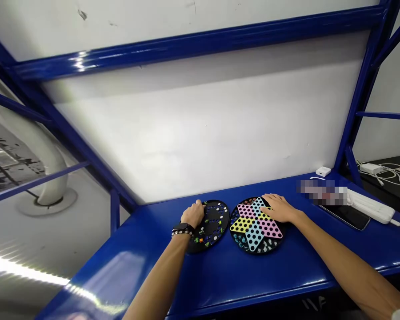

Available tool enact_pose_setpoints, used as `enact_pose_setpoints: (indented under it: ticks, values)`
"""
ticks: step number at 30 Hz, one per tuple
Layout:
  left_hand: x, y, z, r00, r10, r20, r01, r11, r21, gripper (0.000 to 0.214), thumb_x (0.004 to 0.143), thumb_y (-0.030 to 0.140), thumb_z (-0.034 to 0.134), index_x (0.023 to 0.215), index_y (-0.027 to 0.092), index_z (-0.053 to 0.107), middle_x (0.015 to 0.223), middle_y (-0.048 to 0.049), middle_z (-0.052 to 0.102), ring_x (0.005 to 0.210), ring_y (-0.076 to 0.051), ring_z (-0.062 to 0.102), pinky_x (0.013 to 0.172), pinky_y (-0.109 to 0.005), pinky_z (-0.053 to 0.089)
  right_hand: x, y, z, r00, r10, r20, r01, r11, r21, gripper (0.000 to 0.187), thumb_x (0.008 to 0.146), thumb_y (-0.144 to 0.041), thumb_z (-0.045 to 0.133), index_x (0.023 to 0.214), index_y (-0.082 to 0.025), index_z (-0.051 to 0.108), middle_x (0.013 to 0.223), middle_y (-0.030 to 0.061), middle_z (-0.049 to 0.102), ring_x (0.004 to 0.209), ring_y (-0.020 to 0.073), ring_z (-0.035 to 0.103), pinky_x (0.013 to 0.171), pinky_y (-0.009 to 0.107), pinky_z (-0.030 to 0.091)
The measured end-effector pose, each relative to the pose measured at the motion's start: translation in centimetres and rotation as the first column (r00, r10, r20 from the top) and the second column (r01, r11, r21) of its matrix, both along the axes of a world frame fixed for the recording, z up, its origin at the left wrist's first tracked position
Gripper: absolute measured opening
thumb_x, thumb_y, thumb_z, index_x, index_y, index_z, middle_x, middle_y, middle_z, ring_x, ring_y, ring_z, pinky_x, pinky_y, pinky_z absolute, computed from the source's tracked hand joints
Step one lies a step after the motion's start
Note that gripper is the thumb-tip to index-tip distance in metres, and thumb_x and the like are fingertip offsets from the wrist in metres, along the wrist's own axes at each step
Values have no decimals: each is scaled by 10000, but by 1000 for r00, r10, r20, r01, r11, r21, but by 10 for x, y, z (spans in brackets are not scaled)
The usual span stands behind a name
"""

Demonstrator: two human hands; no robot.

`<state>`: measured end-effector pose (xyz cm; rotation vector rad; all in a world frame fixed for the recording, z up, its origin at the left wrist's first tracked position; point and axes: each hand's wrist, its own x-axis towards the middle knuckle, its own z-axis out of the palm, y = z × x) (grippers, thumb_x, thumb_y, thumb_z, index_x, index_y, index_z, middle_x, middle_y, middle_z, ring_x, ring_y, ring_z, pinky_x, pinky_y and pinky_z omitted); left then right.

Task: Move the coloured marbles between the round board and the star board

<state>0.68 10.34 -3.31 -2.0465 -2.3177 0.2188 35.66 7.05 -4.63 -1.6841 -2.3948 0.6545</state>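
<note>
My left hand (192, 214) is closed over the left edge of a black round board (210, 218). Its fingers are curled, and whatever they may hold is hidden. White, green and orange bits sit among the board's blue-looking holes. My right hand (277, 208) lies with fingers stretched out on the upper right of a round Chinese checkers board (254, 224). That board carries a star in pink, yellow and light blue with black holes, and coloured pieces fill the rim pockets around it. The two boards lie side by side on a blue tabletop (226, 280).
On the right, a dark phone (348, 217) lies in front of a white power strip (370, 205). A small white box (323, 171) stands near the white back panel (216, 129). Blue frame bars (200, 46) surround the surface. White cables (386, 173) lie beyond the right post.
</note>
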Motion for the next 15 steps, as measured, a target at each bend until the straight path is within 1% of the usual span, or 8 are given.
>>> enact_pose_setpoints:
  ticks: [5,7,9,10,11,12,13,15]
  values:
    - [-1,-9,11,999,-41,4,41,999,8,358,972,281,296,1049,73,576,957,-238,684,902,-344,691,728,-422,508,0,-2,-1,998,-20,-58,20,1000,1,718,926,-589,326,1515,-181,285,1586,101,243,1463,299,157,1158,475,125]
    - [1,-14,20,996,-88,9,88,996,26,374,970,271,276,1011,70,589,878,-226,680,823,-339,693,688,-421,500,-3,-2,2,986,-61,-155,64,998,16,685,917,-585,361,1486,-205,342,1566,94,294,1447,305,195,1149,489,140]
    - [10,-19,32,985,-169,16,168,984,58,373,967,250,261,991,81,592,854,-210,668,775,-318,682,678,-412,487,-8,-2,9,935,-132,-328,152,988,36,610,909,-572,395,1409,-228,449,1504,87,402,1410,302,264,1131,493,179]
    - [19,-21,39,974,-225,22,223,972,79,363,966,237,259,996,91,589,882,-205,663,781,-302,674,695,-406,481,-11,-2,14,883,-178,-435,214,976,35,556,907,-563,403,1337,-230,516,1442,87,475,1379,296,309,1117,485,210]
    - [30,-25,45,958,-286,28,282,954,106,356,968,228,252,1009,101,581,925,-201,657,803,-287,665,722,-400,472,-15,-2,20,799,-236,-553,287,958,6,508,908,-557,403,1256,-228,571,1380,86,531,1343,289,352,1099,469,245]
    - [44,-28,52,937,-347,35,340,931,134,353,975,224,240,1031,111,569,971,-193,648,829,-271,654,748,-389,463,-19,-4,26,686,-279,-672,320,945,-66,481,912,-560,390,1191,-228,600,1335,84,564,1296,273,408,1062,433,307]
    - [61,-32,57,913,-406,44,395,904,163,361,987,234,217,1056,119,552,997,-180,640,850,-255,643,766,-376,453,-23,-5,32,547,-316,-775,315,936,-159,471,914,-568,377,1136,-229,617,1286,80,595,1209,255,486,986,392,383]
    - [101,-41,65,869,-490,68,465,857,222,414,1018,282,129,1100,133,506,917,-122,638,820,-220,627,740,-335,441,-32,-12,41,278,-420,-864,157,907,-390,463,912,-583,369,1044,-223,629,1130,74,663,948,209,603,760,322,467]
